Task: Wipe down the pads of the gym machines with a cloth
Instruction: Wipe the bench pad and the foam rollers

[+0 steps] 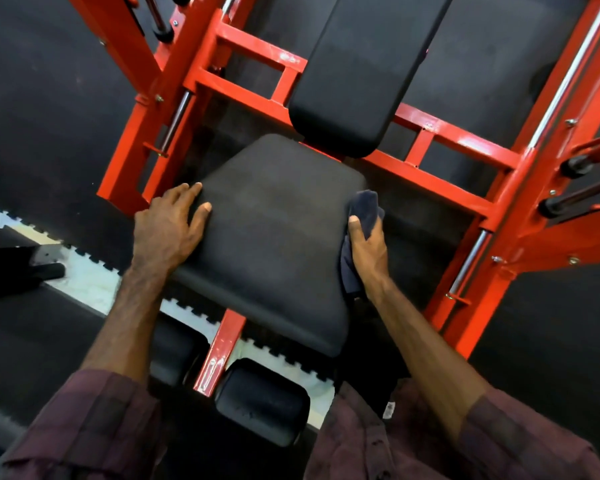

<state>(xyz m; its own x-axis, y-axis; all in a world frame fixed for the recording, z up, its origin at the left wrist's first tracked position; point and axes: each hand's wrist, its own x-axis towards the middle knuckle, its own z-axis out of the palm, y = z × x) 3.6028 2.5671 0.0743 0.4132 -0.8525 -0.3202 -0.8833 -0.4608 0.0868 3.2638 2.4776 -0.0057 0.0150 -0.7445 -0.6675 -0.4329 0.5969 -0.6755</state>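
- Head view, looking steeply down: a black seat pad (274,237) fills the middle of the frame, a rounded-corner trapezoid of matte vinyl with a faint dusty haze on its top.
- The left hand (168,230) lies flat on the pad's left edge, fingers straight and spread, holding nothing.
- The right hand (368,251) grips a dark navy cloth (362,209) against the pad's right edge; the fabric looks soft and napped, bunched above the thumb, with a tail hanging below the wrist.
- Above the seat, at upper centre, a long back pad (357,71) of smoother, slightly glossy black upholstery ends in a rounded lip just beside the seat's far edge.
- A red frame (440,140) of square-section painted steel tubes surrounds both pads, with chipped paint at some joints and chrome guide rods (565,74) running along its right and left sides.
- At lower centre, two small black roller pads (260,400) sit either side of a red post.
- Dark rubber floor mats (42,109) with interlocking toothed edges meet a pale strip at the left.
- Plaid maroon sleeves (84,427) cover both upper forearms at the bottom.
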